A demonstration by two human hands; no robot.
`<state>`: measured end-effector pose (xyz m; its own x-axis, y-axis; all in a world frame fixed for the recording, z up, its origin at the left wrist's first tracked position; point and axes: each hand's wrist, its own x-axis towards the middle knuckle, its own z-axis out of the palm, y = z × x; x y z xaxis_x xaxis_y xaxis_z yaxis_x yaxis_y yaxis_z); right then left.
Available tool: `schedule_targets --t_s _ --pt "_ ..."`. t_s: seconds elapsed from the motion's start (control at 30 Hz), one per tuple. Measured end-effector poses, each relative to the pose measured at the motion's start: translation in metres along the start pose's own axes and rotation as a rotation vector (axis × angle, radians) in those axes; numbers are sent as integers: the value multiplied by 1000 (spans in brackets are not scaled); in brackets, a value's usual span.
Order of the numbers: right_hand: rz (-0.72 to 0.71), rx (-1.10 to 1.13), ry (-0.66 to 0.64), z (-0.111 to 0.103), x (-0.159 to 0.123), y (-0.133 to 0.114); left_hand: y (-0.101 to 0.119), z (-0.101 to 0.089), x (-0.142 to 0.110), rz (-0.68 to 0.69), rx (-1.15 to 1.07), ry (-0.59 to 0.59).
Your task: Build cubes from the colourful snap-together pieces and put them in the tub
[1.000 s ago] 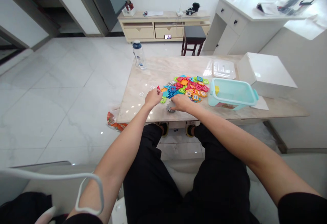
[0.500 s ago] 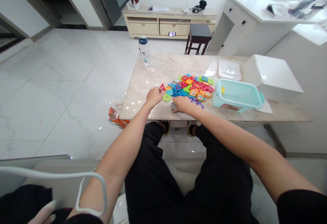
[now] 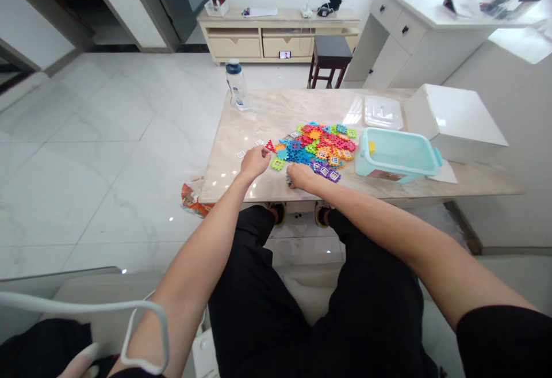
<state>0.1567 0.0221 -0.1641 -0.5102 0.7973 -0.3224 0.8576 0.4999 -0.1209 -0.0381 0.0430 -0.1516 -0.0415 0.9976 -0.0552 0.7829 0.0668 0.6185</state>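
One red plastic triangle (image 3: 269, 147) lay at two o'clock from the curled left hand (image 3: 255, 163); the right hand (image 3: 301, 176) bent over a grey toothed plastic piece (image 3: 288, 181) (whether either gripped, I couldn't tell remotely), a multicoloured plastic heap (image 3: 319, 147) at that hand's one o'clock.

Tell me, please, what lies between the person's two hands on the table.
In the head view, a lime-green piece lies between the left hand and the right hand, at the near-left edge of the pile of colourful pieces.
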Motion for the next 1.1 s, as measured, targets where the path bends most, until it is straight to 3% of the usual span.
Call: schedule_targets --t_s 0.13,0.27,0.33,0.47,0.57,0.77,0.97,1.1 --pt "36 93 32 -3 4 6 1 -9 -1 100 -84 -22" --pt "101 213 87 -26 1 31 2 -30 -8 137 -152 20" --pt "143 505 127 -43 -8 47 7 -39 -15 187 -197 19" --pt "76 1454 145 -70 -36 62 32 -39 -33 448 -295 -76" --pt "-24 1784 63 -77 -52 55 60 -28 -46 601 -338 -64" --pt "-103 1854 2 -76 -64 46 106 -13 -59 653 -376 28" --pt "-131 1904 11 -74 -73 57 123 -4 -57 711 -358 60" --pt "-130 1908 1 -73 -80 65 131 0 -56 665 -300 59"
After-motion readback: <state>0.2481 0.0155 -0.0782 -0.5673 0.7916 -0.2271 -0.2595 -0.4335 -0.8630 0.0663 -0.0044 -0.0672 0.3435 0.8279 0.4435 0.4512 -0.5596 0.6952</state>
